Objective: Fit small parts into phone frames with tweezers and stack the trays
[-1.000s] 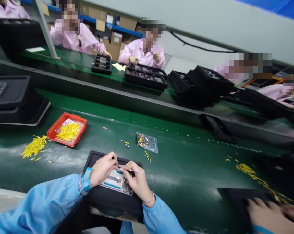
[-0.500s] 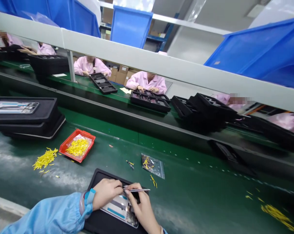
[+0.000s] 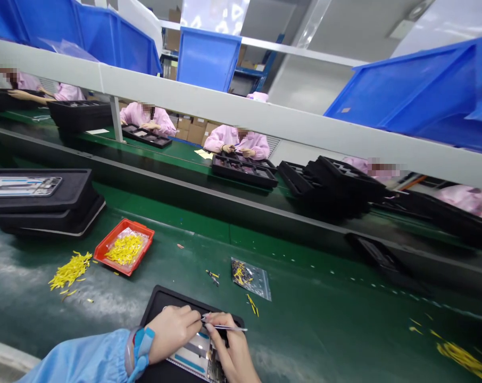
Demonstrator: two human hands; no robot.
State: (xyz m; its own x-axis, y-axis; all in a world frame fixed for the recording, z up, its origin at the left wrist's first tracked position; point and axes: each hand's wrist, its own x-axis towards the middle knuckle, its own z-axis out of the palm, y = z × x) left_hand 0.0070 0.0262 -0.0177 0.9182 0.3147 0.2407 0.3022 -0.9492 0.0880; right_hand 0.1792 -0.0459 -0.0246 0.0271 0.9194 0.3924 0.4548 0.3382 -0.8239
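My left hand (image 3: 172,331), with a blue strap at the wrist, is closed in a pinch; whatever lies between its fingertips is too small to make out. Its fingertips meet those of my right hand (image 3: 232,343), which grips slim metal tweezers (image 3: 238,328) pointing left toward the pinch. Below both hands a phone frame (image 3: 190,357) with blue strips and exposed circuitry lies in a black foam tray (image 3: 158,304). My right hand covers part of the frame's right end.
A red bin (image 3: 144,248) of yellow strips and a loose yellow pile (image 3: 71,270) sit left. Ahead lies a zip bag (image 3: 260,284); more yellow strips (image 3: 462,357) lie far right. Stacked black trays (image 3: 77,189) stand at left. Co-workers in pink sit across the bench.
My view has tipped slightly, so the scene sits lower. My hands stay together over the phone frame. Across the bench, a co-worker's black tray has moved left and closer to that person.
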